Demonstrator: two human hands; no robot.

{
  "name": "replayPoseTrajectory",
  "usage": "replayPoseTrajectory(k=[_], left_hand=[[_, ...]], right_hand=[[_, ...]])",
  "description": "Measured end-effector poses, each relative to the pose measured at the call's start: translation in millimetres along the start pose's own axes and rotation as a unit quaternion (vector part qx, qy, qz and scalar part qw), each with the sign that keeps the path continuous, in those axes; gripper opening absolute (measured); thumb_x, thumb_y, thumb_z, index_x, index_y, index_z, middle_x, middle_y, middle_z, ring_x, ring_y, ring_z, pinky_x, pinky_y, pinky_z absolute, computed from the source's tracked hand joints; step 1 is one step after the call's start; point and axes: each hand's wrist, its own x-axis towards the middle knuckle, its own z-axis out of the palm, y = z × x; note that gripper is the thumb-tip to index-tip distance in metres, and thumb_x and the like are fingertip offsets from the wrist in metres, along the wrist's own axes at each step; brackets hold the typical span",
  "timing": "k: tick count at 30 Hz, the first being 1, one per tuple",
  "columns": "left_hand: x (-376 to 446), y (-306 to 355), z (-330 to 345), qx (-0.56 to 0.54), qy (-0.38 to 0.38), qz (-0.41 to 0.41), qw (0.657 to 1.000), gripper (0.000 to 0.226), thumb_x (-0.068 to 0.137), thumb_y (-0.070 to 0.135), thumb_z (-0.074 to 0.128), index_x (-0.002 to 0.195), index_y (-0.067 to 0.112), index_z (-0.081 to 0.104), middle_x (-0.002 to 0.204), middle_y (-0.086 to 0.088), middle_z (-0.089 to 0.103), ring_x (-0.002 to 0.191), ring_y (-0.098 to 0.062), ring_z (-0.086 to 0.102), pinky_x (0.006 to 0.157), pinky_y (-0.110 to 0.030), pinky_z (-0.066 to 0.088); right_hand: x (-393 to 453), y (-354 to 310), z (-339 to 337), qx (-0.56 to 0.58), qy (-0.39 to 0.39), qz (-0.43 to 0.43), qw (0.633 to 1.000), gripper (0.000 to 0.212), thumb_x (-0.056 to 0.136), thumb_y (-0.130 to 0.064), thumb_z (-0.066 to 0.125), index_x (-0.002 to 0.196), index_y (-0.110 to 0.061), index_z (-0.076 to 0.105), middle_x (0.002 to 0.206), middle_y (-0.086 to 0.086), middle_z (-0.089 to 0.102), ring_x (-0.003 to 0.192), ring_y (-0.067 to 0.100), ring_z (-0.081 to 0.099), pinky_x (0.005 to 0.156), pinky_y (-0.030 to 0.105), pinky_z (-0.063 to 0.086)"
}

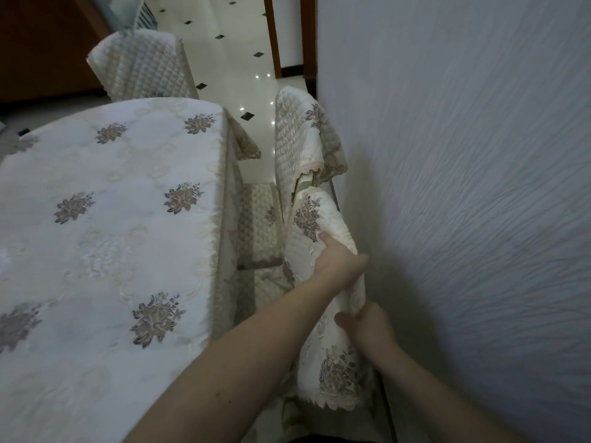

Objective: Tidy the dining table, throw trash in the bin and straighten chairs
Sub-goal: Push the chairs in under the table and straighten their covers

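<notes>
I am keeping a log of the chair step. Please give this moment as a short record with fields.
place: narrow gap between dining table and wall
left hand: grips top of nearest chair back
right hand: grips same chair back, lower edge
next chair: upright, beside wall
far chair: at table's end
tabletop: only floral cloth visible

Both hands, left and right, grip the near chair's covered back beside the dining table.

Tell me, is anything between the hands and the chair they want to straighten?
No. Both the left hand and right hand already grip the near chair by its covered back; nothing visible sits between them.
</notes>
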Motion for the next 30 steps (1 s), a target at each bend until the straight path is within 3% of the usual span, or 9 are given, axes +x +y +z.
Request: replayPoseTrajectory(k=[7, 13, 19, 23, 26, 30], left_hand=[[15.2, 16.1, -1.0, -0.011, -0.004, 0.013, 1.000, 0.109, 0.080, 0.038, 0.060, 0.145, 0.003, -0.020, 0.132, -0.018, 0.050, 0.119, -0.037, 0.048, 0.091, -0.040, 0.044], [24.7, 20.6, -3.3, 0.004, -0.018, 0.010, 1.000, 0.118, 0.072, 0.044, 0.062, 0.142, 0.004, -0.025, 0.129, -0.018, 0.052, 0.114, -0.040, 0.051, 0.088, -0.048, 0.051], [26.8, 11.5, -4.0, 0.017, -0.027, 0.012, 0.999, 0.118, 0.073, 0.044, 0.060, 0.140, 0.003, -0.029, 0.120, -0.016, 0.056, 0.102, -0.038, 0.057, 0.071, -0.043, 0.058], [26.9, 11.1, -3.1, 0.028, -0.033, 0.009, 0.999, 0.119, 0.075, 0.044, 0.061, 0.139, 0.003, -0.030, 0.122, -0.017, 0.056, 0.099, -0.040, 0.059, 0.058, -0.036, 0.054], [27.0, 12.1, 0.8, 0.023, -0.044, 0.006, 0.999, 0.121, 0.075, 0.045, 0.064, 0.140, 0.004, -0.030, 0.126, -0.018, 0.054, 0.101, -0.040, 0.058, 0.064, -0.039, 0.055], [30.3, 14.2, 5.5, 0.013, -0.042, 0.008, 0.999, 0.123, 0.073, 0.047, 0.065, 0.141, 0.004, -0.029, 0.127, -0.020, 0.053, 0.110, -0.039, 0.054, 0.083, -0.047, 0.053]], right_hand=[[15.0, -6.0, -17.8, 0.012, 0.013, -0.013, 1.000, 0.022, 0.072, -0.028, 0.067, 0.076, -0.007, 0.061, 0.073, 0.009, 0.066, 0.068, 0.026, 0.063, 0.060, 0.035, 0.049], [20.9, -9.1, -21.0, 0.023, 0.013, -0.024, 0.999, 0.017, 0.074, -0.025, 0.066, 0.075, -0.010, 0.059, 0.074, 0.008, 0.064, 0.070, 0.026, 0.062, 0.056, 0.030, 0.043], [15.4, -6.3, -13.0, 0.026, 0.017, -0.026, 0.999, 0.027, 0.073, -0.023, 0.066, 0.079, 0.003, 0.060, 0.072, 0.012, 0.064, 0.067, 0.030, 0.062, 0.058, 0.035, 0.047], [16.0, -1.9, -15.0, 0.016, 0.010, -0.031, 0.999, 0.022, 0.070, -0.027, 0.065, 0.073, -0.005, 0.060, 0.071, 0.010, 0.065, 0.066, 0.028, 0.062, 0.058, 0.037, 0.049], [17.0, 0.5, -19.7, 0.010, 0.002, -0.025, 1.000, 0.018, 0.071, -0.026, 0.066, 0.072, -0.009, 0.060, 0.072, 0.009, 0.065, 0.066, 0.026, 0.062, 0.056, 0.031, 0.045], [21.6, -0.1, -25.4, 0.007, -0.006, -0.023, 1.000, 0.018, 0.072, -0.024, 0.067, 0.064, -0.014, 0.055, 0.067, 0.006, 0.061, 0.065, 0.025, 0.060, 0.052, 0.028, 0.040]])
